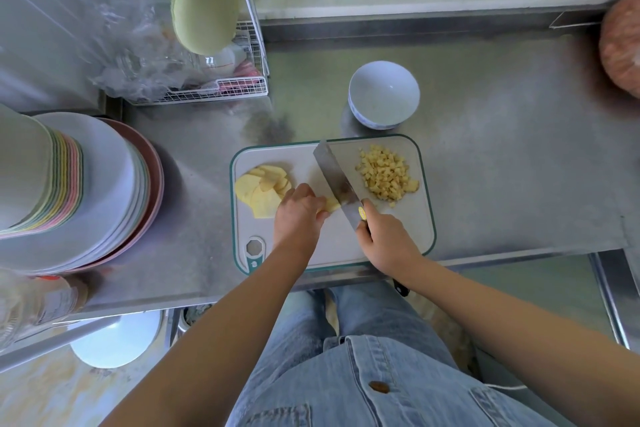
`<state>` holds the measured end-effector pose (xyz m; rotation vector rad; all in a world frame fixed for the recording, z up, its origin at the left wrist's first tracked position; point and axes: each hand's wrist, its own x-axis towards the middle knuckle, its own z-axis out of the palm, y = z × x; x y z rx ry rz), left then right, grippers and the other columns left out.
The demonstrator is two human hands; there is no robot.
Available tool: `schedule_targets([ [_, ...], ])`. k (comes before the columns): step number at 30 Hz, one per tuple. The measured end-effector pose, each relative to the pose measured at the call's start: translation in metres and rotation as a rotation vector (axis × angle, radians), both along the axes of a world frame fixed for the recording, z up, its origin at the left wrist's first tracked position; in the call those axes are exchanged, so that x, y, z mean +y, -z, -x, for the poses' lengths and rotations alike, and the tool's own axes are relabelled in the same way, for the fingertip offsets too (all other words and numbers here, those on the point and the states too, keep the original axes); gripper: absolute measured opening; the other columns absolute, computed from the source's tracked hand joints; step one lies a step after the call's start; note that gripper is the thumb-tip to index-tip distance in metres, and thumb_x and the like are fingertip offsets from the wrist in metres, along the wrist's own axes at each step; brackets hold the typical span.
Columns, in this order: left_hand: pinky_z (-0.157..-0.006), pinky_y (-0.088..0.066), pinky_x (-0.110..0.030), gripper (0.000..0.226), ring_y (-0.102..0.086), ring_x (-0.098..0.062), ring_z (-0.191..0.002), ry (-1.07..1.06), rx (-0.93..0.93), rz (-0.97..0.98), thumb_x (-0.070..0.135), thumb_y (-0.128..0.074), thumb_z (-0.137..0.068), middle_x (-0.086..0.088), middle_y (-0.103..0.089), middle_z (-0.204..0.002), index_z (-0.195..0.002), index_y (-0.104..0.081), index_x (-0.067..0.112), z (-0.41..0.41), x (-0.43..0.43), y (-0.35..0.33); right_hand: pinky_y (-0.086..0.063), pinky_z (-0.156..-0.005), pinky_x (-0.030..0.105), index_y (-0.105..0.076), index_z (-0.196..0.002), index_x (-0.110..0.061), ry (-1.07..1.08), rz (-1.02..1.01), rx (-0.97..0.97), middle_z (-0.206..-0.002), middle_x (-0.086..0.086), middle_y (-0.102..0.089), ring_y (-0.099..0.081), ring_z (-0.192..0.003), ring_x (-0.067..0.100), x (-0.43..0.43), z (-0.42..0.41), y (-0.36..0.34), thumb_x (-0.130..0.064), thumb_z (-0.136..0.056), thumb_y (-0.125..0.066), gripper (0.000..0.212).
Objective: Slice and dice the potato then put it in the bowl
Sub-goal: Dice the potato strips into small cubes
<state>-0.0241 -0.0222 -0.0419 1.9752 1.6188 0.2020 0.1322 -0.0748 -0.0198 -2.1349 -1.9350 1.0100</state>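
Potato piece (331, 205) gripped by left fingers (304, 196), right fingers (369, 211) clasping knife (335, 173), dice (386, 173) beside it, bowl (382, 94) beyond

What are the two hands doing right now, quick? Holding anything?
Left hand: fingers curled over a potato piece, holding it down on the cutting board.
Right hand: grips the knife by its handle.
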Motion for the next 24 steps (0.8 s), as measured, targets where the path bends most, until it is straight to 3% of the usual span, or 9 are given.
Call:
schedule_targets([
  [3,-0.081,-0.049,-0.038,0.023,-0.058,-0.029,-0.095,-0.001,-0.008,-0.01,0.022,-0.072,-0.084,-0.01,-0.062,-0.101,-0.102,-0.074,0.009,0.002,-0.001,-0.001,-0.025,-0.047,0.033,-0.039,-0.094,-0.013,0.017,-0.04,0.06,-0.054,0.0,-0.039,-0.04,-0.048,0.02,0.003,-0.004,-0.006,-0.009,-0.093,-0.042,0.005],
  [7,-0.079,-0.051,-0.038,0.033,-0.059,-0.03,-0.091,-0.002,-0.006,-0.049,0.028,-0.074,-0.082,-0.011,-0.062,-0.103,-0.11,-0.071,0.009,0.007,-0.004,-0.002,-0.024,-0.046,0.03,-0.042,-0.099,-0.011,-0.02,-0.051,0.095,-0.052,0.0,-0.039,-0.037,-0.046,0.016,0.005,-0.008,-0.018,-0.008,-0.093,-0.042,0.007],
  [12,-0.07,-0.049,-0.036,0.015,-0.06,-0.034,-0.084,0.013,0.027,-0.083,0.015,-0.074,-0.081,-0.014,-0.063,-0.092,-0.093,-0.076,0.007,0.007,-0.005,0.001,-0.028,-0.052,0.034,-0.043,-0.103,-0.005,-0.069,-0.004,0.057,-0.054,0.001,-0.039,-0.037,-0.049,0.017,0.006,-0.004,-0.021,-0.01,-0.092,-0.04,0.012],
  [16,-0.075,-0.046,-0.035,0.014,-0.058,-0.031,-0.088,-0.001,0.002,-0.043,0.015,-0.07,-0.085,-0.012,-0.062,-0.095,-0.096,-0.077,0.008,0.004,-0.003,0.0,-0.029,-0.053,0.033,-0.044,-0.113,-0.007,-0.07,0.014,0.034,-0.057,-0.001,-0.038,-0.036,-0.051,0.014,0.005,-0.001,-0.016,-0.01,-0.092,-0.04,0.021],
  [20,-0.079,-0.047,-0.035,0.016,-0.056,-0.029,-0.093,0.0,0.0,-0.009,0.017,-0.067,-0.088,-0.011,-0.062,-0.099,-0.099,-0.076,0.009,0.004,-0.001,-0.001,-0.031,-0.053,0.034,-0.044,-0.105,-0.007,-0.062,0.001,0.012,-0.056,-0.001,-0.037,-0.04,-0.053,0.024,0.002,0.002,-0.01,-0.01,-0.092,-0.041,0.014],
  [24,-0.077,-0.048,-0.036,0.016,-0.056,-0.03,-0.093,-0.002,0.005,-0.01,0.015,-0.066,-0.088,-0.012,-0.061,-0.099,-0.097,-0.076,0.008,0.004,-0.002,-0.002,-0.03,-0.052,0.035,-0.045,-0.115,-0.004,-0.06,-0.018,-0.027,-0.056,-0.004,-0.035,-0.044,-0.056,0.026,0.001,0.009,-0.004,-0.011,-0.093,-0.042,0.024],
])
